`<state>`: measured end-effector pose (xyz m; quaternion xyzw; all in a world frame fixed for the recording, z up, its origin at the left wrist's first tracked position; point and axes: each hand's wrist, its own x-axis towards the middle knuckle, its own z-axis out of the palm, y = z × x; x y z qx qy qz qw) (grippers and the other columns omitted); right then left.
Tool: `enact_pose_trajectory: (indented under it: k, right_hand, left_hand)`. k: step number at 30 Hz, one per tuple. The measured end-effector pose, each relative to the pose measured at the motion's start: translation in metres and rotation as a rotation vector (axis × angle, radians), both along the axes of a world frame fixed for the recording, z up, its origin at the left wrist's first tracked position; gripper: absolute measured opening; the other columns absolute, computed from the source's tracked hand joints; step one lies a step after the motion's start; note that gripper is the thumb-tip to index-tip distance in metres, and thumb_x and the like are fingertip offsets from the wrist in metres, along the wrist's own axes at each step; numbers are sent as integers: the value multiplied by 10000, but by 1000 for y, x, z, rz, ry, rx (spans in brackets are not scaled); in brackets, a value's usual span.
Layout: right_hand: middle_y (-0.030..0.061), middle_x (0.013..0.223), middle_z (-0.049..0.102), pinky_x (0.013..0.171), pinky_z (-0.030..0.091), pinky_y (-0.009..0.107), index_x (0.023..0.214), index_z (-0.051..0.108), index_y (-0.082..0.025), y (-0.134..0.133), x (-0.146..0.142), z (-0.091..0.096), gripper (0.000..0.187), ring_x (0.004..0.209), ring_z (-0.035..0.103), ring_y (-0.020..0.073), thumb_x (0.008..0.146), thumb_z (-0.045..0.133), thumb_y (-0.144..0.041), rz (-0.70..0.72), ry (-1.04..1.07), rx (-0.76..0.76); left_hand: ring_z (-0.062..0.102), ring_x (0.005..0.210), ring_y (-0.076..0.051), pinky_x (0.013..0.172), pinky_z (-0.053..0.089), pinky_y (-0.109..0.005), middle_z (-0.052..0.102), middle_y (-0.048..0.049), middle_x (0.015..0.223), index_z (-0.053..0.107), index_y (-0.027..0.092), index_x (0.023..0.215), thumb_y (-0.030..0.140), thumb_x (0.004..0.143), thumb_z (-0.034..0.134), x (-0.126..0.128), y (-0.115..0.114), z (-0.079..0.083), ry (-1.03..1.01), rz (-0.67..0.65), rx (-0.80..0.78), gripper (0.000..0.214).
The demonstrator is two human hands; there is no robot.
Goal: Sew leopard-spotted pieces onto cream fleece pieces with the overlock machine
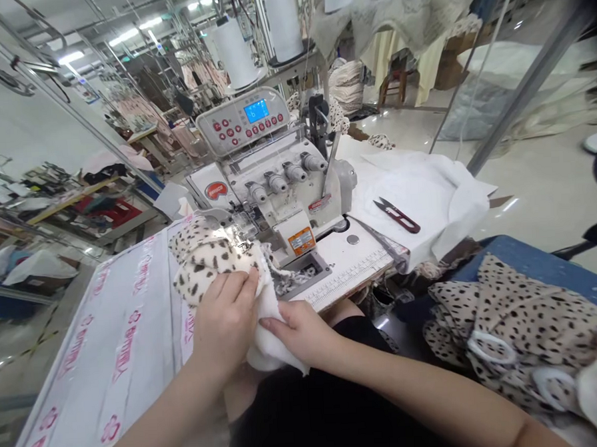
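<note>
A cream fabric piece with dark spots (200,262) lies at the needle area of an overlock sewing machine (276,178), its white side folded over toward me. My left hand (228,314) is closed on the spotted fabric just in front of the presser foot, fingers curled over it. Lower and to the right, my right hand (299,330) pinches the white edge of the same fabric between thumb and fingers. The fabric's lower end hangs over the table's front edge. The presser foot is partly hidden by cloth.
Thread snips (397,215) rest on white cloth right of the machine. More spotted fabric pieces (523,312) lie on a blue surface (555,263) at my right. Thread cones (239,53) stand behind the machine. A plastic-covered table extension (118,319) spreads to the left.
</note>
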<state>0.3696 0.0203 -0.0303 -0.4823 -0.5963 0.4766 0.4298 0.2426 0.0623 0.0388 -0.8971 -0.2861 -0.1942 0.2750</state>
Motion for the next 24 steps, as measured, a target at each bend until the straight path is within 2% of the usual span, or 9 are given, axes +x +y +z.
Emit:
enact_pose_trajectory:
  k: [4, 8, 11, 13, 16, 19, 21, 24]
  right_hand:
    - [4, 631, 573, 594, 378, 226, 655, 538, -148, 6, 0, -2, 187, 625, 510, 136, 815, 498, -236, -18, -17, 27]
    - [-24, 547, 472, 553, 333, 219, 569, 448, -158, 20, -2, -1, 287, 558, 445, 110, 820, 500, -286, -60, -71, 74]
    - [-29, 542, 441, 550, 314, 221, 557, 412, -161, 29, -2, 3, 296, 555, 426, 105, 815, 500, -276, -60, -106, 91]
    - [-28, 546, 439, 549, 310, 222, 560, 404, -163, 31, -1, 5, 288, 564, 431, 108, 807, 507, -269, -56, -116, 85]
    - [-23, 551, 448, 548, 314, 224, 567, 411, -162, 29, 4, 5, 285, 574, 448, 116, 804, 511, -285, -48, -106, 56]
    - [-17, 550, 452, 539, 325, 222, 565, 416, -161, 23, 10, 5, 287, 580, 462, 123, 801, 513, -293, -19, -104, 1]
    - [-11, 557, 465, 533, 337, 224, 569, 429, -159, 21, 8, 4, 282, 585, 472, 132, 794, 520, -302, -1, -103, -35]
    - [14, 648, 555, 566, 387, 242, 674, 530, -149, 20, -6, 4, 201, 647, 527, 161, 798, 513, -306, 31, 0, -71]
  left_hand:
    - [478, 720, -192, 631, 437, -310, 553, -94, 765, 558, 17, 989, 37, 775, 479, 0, 7, 0, 71, -18, 39, 229]
    - [477, 695, -191, 628, 440, -315, 537, -95, 737, 570, 9, 947, 33, 784, 437, -1, 25, 8, 168, -38, 57, 212]
    - [486, 732, -206, 646, 443, -329, 533, -102, 749, 582, 21, 925, 30, 783, 405, 0, 32, 11, 206, -26, 45, 227]
    - [490, 765, -221, 662, 441, -351, 538, -109, 790, 573, 32, 982, 49, 783, 409, 0, 28, 9, 180, 30, 24, 258]
    - [487, 876, -251, 749, 435, -396, 532, -137, 943, 551, 60, 1069, 78, 771, 440, -7, 11, 7, 27, 136, -18, 318]
    - [473, 924, -265, 822, 408, -424, 512, -147, 1021, 579, 86, 985, 89, 765, 450, -21, -6, 10, -96, 203, -30, 255]
    - [490, 858, -243, 783, 415, -395, 535, -117, 922, 573, 109, 890, 97, 774, 430, -28, -13, 16, -79, 219, -53, 184]
    - [491, 657, -173, 603, 405, -292, 487, -36, 679, 485, 160, 715, 102, 798, 360, -25, -18, 22, -48, 221, -177, 162]
